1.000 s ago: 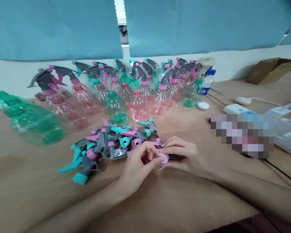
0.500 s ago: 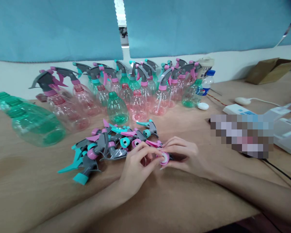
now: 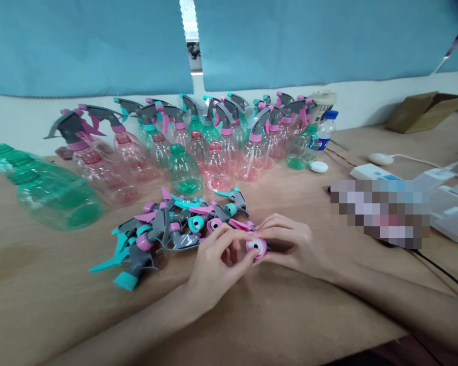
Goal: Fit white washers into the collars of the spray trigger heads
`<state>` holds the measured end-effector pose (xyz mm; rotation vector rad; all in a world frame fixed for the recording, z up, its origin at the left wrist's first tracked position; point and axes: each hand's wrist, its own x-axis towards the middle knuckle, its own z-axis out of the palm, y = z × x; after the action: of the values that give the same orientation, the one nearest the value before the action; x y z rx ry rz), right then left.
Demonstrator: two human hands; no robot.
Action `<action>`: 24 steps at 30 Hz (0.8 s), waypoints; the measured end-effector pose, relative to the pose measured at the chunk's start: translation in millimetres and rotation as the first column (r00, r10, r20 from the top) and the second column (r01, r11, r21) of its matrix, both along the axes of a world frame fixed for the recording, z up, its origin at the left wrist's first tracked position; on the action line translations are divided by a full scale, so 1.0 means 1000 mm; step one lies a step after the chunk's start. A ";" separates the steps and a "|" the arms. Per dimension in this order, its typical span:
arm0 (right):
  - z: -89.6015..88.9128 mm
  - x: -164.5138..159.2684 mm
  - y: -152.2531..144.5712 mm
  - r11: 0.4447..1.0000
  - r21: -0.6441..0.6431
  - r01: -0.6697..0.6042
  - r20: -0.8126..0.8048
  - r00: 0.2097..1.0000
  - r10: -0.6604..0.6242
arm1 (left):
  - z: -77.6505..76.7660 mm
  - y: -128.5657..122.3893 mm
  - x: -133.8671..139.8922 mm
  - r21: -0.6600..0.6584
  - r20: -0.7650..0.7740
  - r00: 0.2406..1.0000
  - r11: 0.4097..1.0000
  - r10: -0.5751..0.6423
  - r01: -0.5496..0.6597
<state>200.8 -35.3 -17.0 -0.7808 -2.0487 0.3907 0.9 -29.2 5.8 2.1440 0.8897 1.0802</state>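
Observation:
My right hand [image 3: 288, 243] is closed around a grey trigger spray head, mostly hidden by its fingers. The pink collar [image 3: 261, 250] of this spray head faces my left, showing a white disc with a dark hole in the middle. My left hand [image 3: 219, 256] pinches the collar's rim between thumb and fingertips. Just beyond and left of my hands lies a pile of loose spray heads [image 3: 161, 226] in grey with pink or turquoise parts. One with a turquoise collar [image 3: 126, 280] lies nearest me.
Behind the pile stand several pink and green bottles, among them an open green bottle [image 3: 185, 173] and a pink one with a spray head [image 3: 252, 161]. Stacked green bottles [image 3: 57, 195] lean at left. At right are a blue-capped bottle [image 3: 325, 133], a power strip [image 3: 374, 173] and a cardboard box [image 3: 423, 112].
The white disc and its dark hole inside the pink collar now show more fully, as my left fingertips have shifted off its middle to the rim. Both hands stay in place.

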 end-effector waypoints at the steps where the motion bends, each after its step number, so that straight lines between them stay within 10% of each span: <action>1: 0.000 0.000 0.000 1.000 -0.004 0.001 0.002 1.000 -0.001 | 0.000 0.000 0.000 0.008 -0.003 1.000 1.000 0.000 0.000; 24: -0.002 -0.001 0.002 0.999 0.034 0.018 0.034 0.999 -0.020 | -0.005 0.002 0.000 -0.065 -0.126 0.992 0.998 0.016 -0.025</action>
<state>200.2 -33.4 -19.5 -0.7911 -2.0730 0.3336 0.6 -27.5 1.1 2.1703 0.9933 0.9205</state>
